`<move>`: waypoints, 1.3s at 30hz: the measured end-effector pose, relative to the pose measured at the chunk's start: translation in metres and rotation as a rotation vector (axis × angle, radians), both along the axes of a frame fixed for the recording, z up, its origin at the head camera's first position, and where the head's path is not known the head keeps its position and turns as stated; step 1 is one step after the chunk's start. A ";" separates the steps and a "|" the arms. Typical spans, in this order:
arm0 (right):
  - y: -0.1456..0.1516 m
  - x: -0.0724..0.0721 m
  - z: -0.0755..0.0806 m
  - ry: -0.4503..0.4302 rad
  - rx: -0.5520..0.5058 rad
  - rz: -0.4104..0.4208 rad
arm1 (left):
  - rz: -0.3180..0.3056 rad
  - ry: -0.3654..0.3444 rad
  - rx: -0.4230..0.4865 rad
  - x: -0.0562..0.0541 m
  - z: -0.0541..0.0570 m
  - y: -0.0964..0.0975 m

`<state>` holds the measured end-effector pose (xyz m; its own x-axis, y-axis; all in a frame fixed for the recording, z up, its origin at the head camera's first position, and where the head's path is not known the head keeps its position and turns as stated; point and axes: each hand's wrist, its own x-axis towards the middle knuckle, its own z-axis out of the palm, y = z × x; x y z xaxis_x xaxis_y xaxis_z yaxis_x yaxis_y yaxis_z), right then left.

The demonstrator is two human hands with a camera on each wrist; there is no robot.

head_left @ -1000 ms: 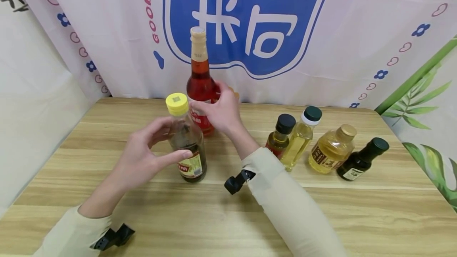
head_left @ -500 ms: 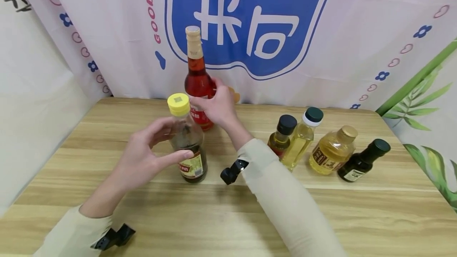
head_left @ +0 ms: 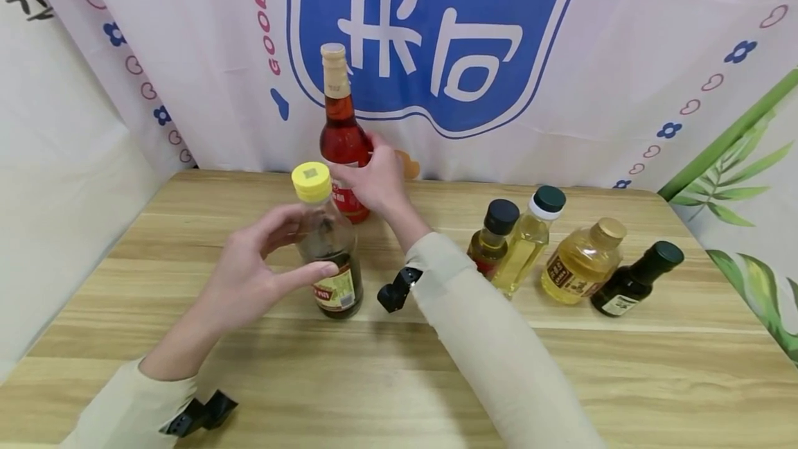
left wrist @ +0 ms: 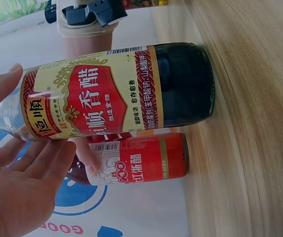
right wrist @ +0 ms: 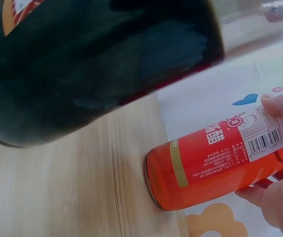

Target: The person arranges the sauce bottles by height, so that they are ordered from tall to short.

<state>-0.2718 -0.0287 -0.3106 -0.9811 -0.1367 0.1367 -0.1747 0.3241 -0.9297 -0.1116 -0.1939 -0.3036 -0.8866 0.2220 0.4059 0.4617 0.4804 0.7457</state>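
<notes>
My left hand (head_left: pixel 246 279) curls round a clear vinegar bottle (head_left: pixel 337 276) with a yellow cap, dark liquid and a cream-and-red label. In the left wrist view thumb and fingers lie on either side of its upper part, and the bottle (left wrist: pixel 101 94) appears upright on the table. Just behind it, my right hand (head_left: pixel 379 179) grips a taller bottle of red vinegar (head_left: pixel 343 144) with a beige neck wrap. The right wrist view shows thumb and fingers round that red bottle (right wrist: pixel 205 163) above its base; whether the base touches the wood is hard to tell.
To the right stand a small black-capped oil bottle (head_left: pixel 489 244), a slim pale oil bottle (head_left: pixel 526 241), a squat golden oil bottle (head_left: pixel 580 265) and a dark green-capped bottle (head_left: pixel 632 283). A printed curtain (head_left: pixel 224 89) hangs behind the wooden table (head_left: pixel 374 380).
My right hand has shifted the red vinegar bottle slightly left and back, toward the curtain. The left hand and the yellow-capped bottle stay practically in place.
</notes>
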 end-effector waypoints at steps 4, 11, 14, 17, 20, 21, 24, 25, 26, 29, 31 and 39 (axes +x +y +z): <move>-0.002 -0.002 0.000 -0.008 0.012 -0.005 | -0.009 0.013 0.006 -0.002 -0.001 0.000; -0.003 -0.008 0.002 -0.006 0.050 -0.003 | -0.008 0.016 0.014 -0.003 -0.002 0.001; -0.002 -0.009 0.001 -0.017 0.061 -0.002 | -0.009 0.016 0.024 -0.003 -0.002 0.002; -0.002 -0.010 0.000 -0.019 0.067 -0.006 | -0.012 0.019 0.029 -0.002 -0.002 0.003; -0.003 -0.011 -0.002 -0.011 0.079 -0.007 | -0.013 0.021 0.034 -0.002 -0.002 0.003; -0.003 -0.011 -0.003 -0.007 0.083 -0.007 | -0.013 0.023 0.034 -0.002 -0.002 0.003; -0.003 -0.012 -0.004 0.000 0.089 -0.014 | -0.014 0.027 0.036 -0.003 -0.002 0.004; -0.004 -0.011 -0.004 0.001 0.088 -0.015 | -0.013 0.028 0.036 -0.003 -0.002 0.004; -0.005 -0.011 -0.004 0.002 0.087 -0.016 | -0.011 0.028 0.034 -0.003 -0.002 0.003; -0.006 -0.011 -0.002 -0.004 0.078 -0.015 | -0.011 0.028 0.033 -0.003 -0.002 0.002; -0.006 -0.011 -0.002 -0.009 0.079 -0.008 | -0.011 0.025 0.035 -0.002 -0.002 0.002; -0.005 -0.010 -0.003 -0.002 0.084 -0.008 | -0.010 0.018 0.033 -0.002 -0.001 0.002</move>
